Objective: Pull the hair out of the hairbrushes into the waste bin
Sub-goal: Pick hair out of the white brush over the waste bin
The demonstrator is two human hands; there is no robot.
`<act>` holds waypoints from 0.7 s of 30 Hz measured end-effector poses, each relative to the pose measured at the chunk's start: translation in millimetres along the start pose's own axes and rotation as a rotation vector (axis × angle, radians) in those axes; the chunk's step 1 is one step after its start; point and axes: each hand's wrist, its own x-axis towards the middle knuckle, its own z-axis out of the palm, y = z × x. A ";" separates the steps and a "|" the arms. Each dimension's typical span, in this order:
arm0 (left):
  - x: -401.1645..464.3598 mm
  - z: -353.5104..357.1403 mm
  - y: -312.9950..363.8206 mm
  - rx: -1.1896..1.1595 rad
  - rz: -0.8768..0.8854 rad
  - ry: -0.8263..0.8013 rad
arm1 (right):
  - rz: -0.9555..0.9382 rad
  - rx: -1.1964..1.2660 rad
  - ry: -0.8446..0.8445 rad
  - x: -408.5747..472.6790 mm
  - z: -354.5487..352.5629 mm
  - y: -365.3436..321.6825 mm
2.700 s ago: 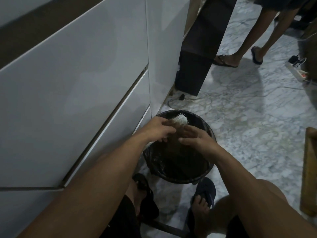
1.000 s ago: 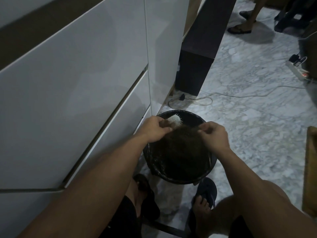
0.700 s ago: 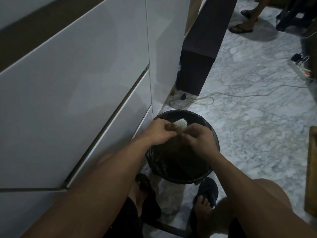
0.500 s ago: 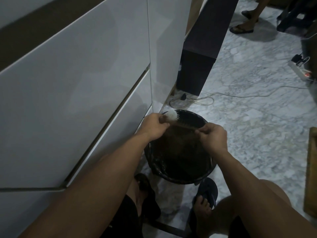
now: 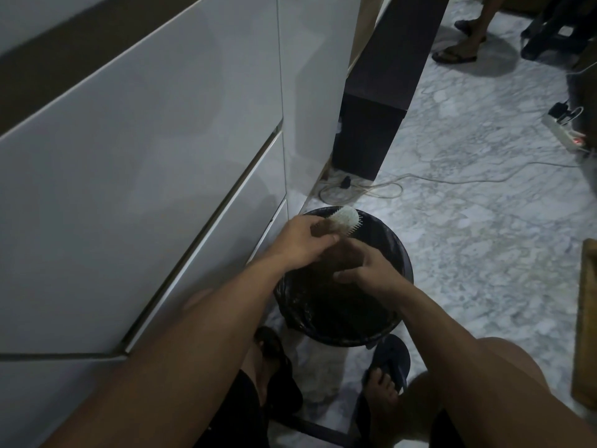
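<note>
A white bristled hairbrush (image 5: 346, 218) is held over the far rim of a black round waste bin (image 5: 400, 253) on the marble floor. My left hand (image 5: 300, 237) grips the brush by its lower part, bristles facing right. My right hand (image 5: 368, 265) is just below and right of the brush, over the bin's mouth, with fingers pinched on brown hair (image 5: 342, 253) that stretches between brush and hand. The bin holds a dark mass of hair inside a black liner.
White cabinet drawers (image 5: 161, 156) stand close on the left. A dark panel (image 5: 381, 92) and coiled cables (image 5: 361, 189) lie beyond the bin. A power strip (image 5: 563, 132) sits far right. Another person's feet (image 5: 458, 53) are at the top. My own sandalled feet (image 5: 386, 367) are below the bin.
My right hand, which had pulled hair out to the right, has come back in beneath the brush. The brush has tipped a little further over the bin's far rim.
</note>
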 end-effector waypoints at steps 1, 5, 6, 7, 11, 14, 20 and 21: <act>1.3 0.1 -1.1 -0.002 0.005 0.010 | -0.005 -0.003 -0.012 -0.1 0.6 0.1; 5.3 -3.8 -4.7 -0.008 -0.004 0.069 | 0.009 -0.157 0.003 -0.4 -2.5 -2.9; 6.5 -5.1 -5.6 -0.009 -0.013 0.092 | 0.026 -0.219 0.020 -0.5 -4.8 -3.9; 7.7 -6.1 -6.4 -0.009 -0.021 0.114 | 0.047 -0.273 0.041 -0.5 -6.8 -3.7; 9.4 -7.7 -9.0 0.013 -0.033 0.155 | 0.096 -0.467 0.150 3.0 -12.3 4.7; 7.7 -5.6 -6.7 0.075 -0.030 0.176 | 0.148 -0.591 0.203 3.5 -13.2 7.3; 3.0 -6.3 -3.7 0.158 -0.028 0.155 | 0.205 -0.554 0.223 2.9 -17.6 7.8; 3.7 -7.6 -6.2 0.156 -0.035 0.137 | 0.192 -0.483 0.195 2.0 -18.2 6.7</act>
